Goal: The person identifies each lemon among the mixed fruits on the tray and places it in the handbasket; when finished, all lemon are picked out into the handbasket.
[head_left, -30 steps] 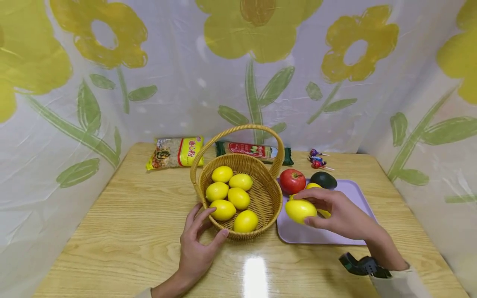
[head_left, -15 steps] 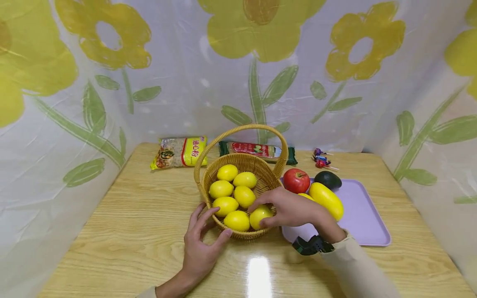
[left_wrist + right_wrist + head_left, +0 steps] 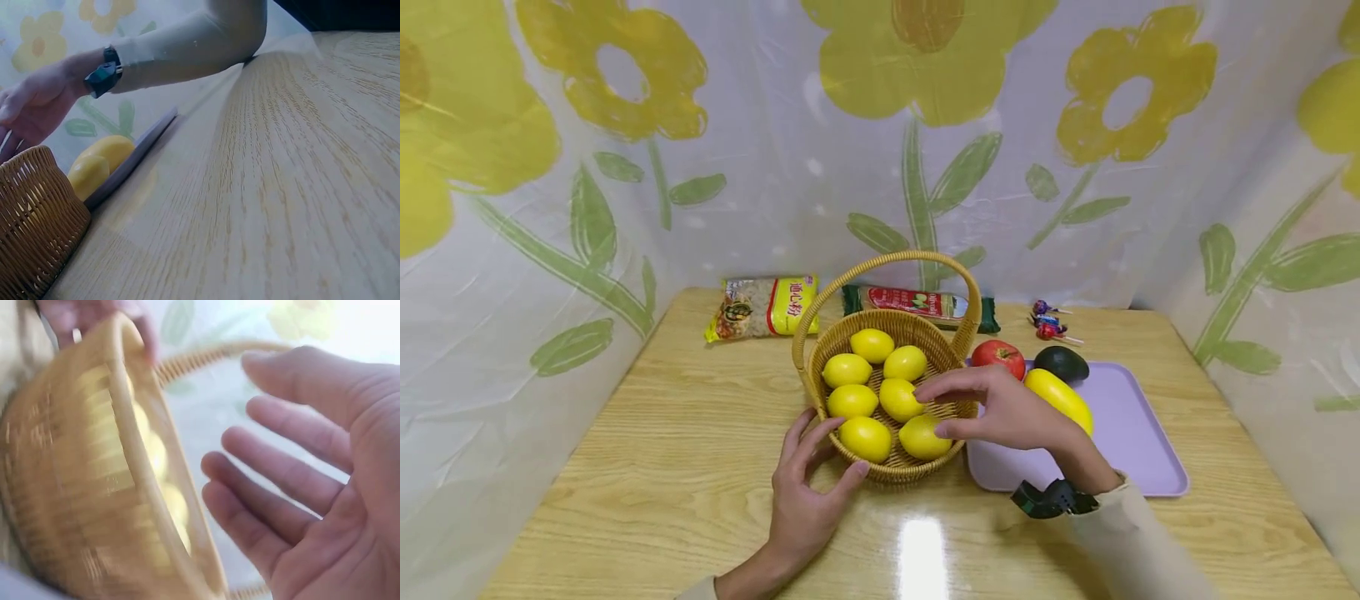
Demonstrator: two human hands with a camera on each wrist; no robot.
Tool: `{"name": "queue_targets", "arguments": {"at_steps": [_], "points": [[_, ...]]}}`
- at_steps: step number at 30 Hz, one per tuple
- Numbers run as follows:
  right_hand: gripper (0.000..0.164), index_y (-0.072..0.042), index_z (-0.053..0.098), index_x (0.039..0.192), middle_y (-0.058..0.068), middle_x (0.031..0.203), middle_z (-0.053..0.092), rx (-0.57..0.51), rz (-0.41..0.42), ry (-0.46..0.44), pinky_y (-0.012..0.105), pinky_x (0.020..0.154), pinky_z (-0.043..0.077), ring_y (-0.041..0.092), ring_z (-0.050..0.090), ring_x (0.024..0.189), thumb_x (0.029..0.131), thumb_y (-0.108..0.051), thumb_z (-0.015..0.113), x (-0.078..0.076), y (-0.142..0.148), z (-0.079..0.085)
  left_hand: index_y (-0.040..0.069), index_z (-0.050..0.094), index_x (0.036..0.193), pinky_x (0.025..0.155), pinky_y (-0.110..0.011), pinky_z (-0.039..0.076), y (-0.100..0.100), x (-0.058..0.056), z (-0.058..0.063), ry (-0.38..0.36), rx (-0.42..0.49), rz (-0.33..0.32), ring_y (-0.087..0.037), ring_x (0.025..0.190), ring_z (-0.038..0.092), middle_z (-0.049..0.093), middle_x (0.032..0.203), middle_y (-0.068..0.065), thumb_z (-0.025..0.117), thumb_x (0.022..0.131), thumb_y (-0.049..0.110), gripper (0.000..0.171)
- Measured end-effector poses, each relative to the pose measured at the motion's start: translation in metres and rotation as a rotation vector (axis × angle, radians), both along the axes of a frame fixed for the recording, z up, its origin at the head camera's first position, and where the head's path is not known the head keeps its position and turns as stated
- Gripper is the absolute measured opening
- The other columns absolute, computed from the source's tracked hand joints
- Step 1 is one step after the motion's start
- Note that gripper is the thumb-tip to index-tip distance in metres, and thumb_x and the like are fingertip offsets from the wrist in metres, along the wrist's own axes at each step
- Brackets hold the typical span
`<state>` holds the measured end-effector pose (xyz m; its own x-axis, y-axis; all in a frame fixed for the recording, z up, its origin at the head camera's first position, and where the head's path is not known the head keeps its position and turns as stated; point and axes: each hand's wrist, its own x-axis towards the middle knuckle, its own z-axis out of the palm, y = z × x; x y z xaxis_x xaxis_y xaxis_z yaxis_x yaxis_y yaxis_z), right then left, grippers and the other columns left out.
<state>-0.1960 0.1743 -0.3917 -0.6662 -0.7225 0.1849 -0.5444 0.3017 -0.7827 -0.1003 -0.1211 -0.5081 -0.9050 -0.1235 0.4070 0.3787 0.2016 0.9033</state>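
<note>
A round wicker basket (image 3: 898, 475) with a tall arched handle holds several yellow lemons (image 3: 865, 439). My left hand (image 3: 805, 504) grips the near left side of the basket, a finger over the rim and the thumb against the front. Above the right side of the rim hovers my right hand (image 3: 1018, 417), its fingers loosely extended and holding nothing. Right below its thumb lies one lemon (image 3: 924, 437). In the right wrist view the fingers (image 3: 275, 456) of that hand are spread apart, beside the basket's rim.
A lilac tray (image 3: 1138, 450) right of the basket bears a red tomato (image 3: 998, 357), a dark avocado (image 3: 1062, 364) and a long yellow fruit (image 3: 1060, 398). The left wrist view shows a smaller yellow fruit (image 3: 89, 177). Behind are a pasta bag (image 3: 763, 308), a green-red packet (image 3: 917, 302) and lollipops (image 3: 1048, 321).
My right hand has carried a lemon from the tray into the basket, let it go and drawn slightly back right. Lemons in the basket have shifted. The left hand has stayed at the rim.
</note>
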Motion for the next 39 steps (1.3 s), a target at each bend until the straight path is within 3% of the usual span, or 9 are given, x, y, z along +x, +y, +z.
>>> {"name": "queue_targets", "arguments": {"at_steps": [2, 7, 14, 18, 24, 30, 35, 39], "points": [[0.038, -0.018, 0.077, 0.135, 0.005, 0.136, 0.077, -0.056, -0.035, -0.03, 0.03, 0.101, 0.064, 0.018, 0.073, 0.12, 0.098, -0.011, 0.084, 0.002, 0.019, -0.001, 0.011, 0.07, 0.142, 0.107, -0.033, 0.063, 0.001, 0.001, 0.0, -0.002, 0.002, -0.003, -0.041, 0.147, 0.052, 0.04, 0.169, -0.019, 0.09, 0.089, 0.007, 0.057], [0.039, -0.007, 0.076, 0.136, 0.019, 0.137, 0.075, -0.173, -0.153, -0.132, 0.03, 0.106, 0.063, 0.027, 0.073, 0.126, 0.098, 0.005, 0.077, 0.012, 0.064, -0.009, 0.011, 0.071, 0.142, 0.107, -0.033, 0.062, 0.001, 0.002, 0.001, -0.004, 0.011, -0.002, -0.04, 0.147, 0.052, 0.041, 0.169, -0.02, 0.09, 0.088, 0.007, 0.057], [0.041, 0.001, 0.071, 0.14, 0.02, 0.142, 0.073, -0.251, -0.289, -0.195, 0.035, 0.106, 0.063, 0.021, 0.073, 0.13, 0.1, 0.01, 0.071, 0.032, 0.101, -0.038, 0.013, 0.071, 0.142, 0.107, -0.031, 0.062, -0.001, 0.0, 0.003, 0.002, 0.006, -0.004, -0.043, 0.15, 0.049, 0.041, 0.169, -0.019, 0.09, 0.089, 0.008, 0.056], [0.04, 0.006, 0.069, 0.141, 0.026, 0.141, 0.071, -0.242, -0.365, -0.153, 0.027, 0.104, 0.062, 0.016, 0.073, 0.128, 0.101, 0.006, 0.074, 0.034, 0.113, -0.052, 0.012, 0.071, 0.142, 0.107, -0.033, 0.062, -0.001, 0.0, 0.003, -0.008, 0.008, 0.001, -0.043, 0.15, 0.049, 0.041, 0.169, -0.018, 0.09, 0.089, 0.008, 0.056], [0.043, 0.005, 0.071, 0.139, 0.029, 0.137, 0.072, -0.202, -0.492, -0.031, 0.019, 0.105, 0.059, 0.004, 0.071, 0.126, 0.097, 0.002, 0.081, 0.037, 0.117, -0.057, 0.013, 0.071, 0.142, 0.107, -0.038, 0.063, 0.0, 0.001, 0.001, -0.022, 0.008, 0.001, -0.038, 0.149, 0.05, 0.041, 0.169, -0.017, 0.091, 0.089, 0.009, 0.056], [0.051, -0.001, 0.072, 0.14, 0.021, 0.143, 0.072, -0.088, -0.512, 0.094, 0.017, 0.107, 0.056, -0.007, 0.063, 0.131, 0.092, -0.004, 0.088, 0.037, 0.106, -0.063, 0.012, 0.071, 0.142, 0.106, -0.035, 0.063, -0.001, 0.001, 0.002, 0.0, 0.007, -0.002, -0.038, 0.148, 0.051, 0.043, 0.168, -0.016, 0.09, 0.089, 0.007, 0.057], [0.054, -0.016, 0.075, 0.14, 0.007, 0.141, 0.074, 0.068, -0.537, 0.218, 0.005, 0.109, 0.047, 0.006, 0.065, 0.129, 0.089, -0.015, 0.094, 0.039, 0.096, -0.069, 0.013, 0.071, 0.142, 0.106, -0.032, 0.063, 0.0, 0.0, 0.001, 0.003, 0.007, -0.005, -0.039, 0.148, 0.051, 0.043, 0.168, -0.018, 0.09, 0.089, 0.006, 0.057], [0.054, -0.019, 0.076, 0.138, 0.004, 0.135, 0.073, 0.096, -0.526, 0.202, 0.016, 0.105, 0.058, 0.02, 0.07, 0.117, 0.088, -0.016, 0.095, 0.04, 0.09, -0.075, 0.011, 0.071, 0.142, 0.106, -0.035, 0.063, 0.0, 0.001, 0.001, -0.013, 0.0, 0.001, -0.039, 0.148, 0.051, 0.042, 0.168, -0.019, 0.09, 0.089, 0.007, 0.056]]}}
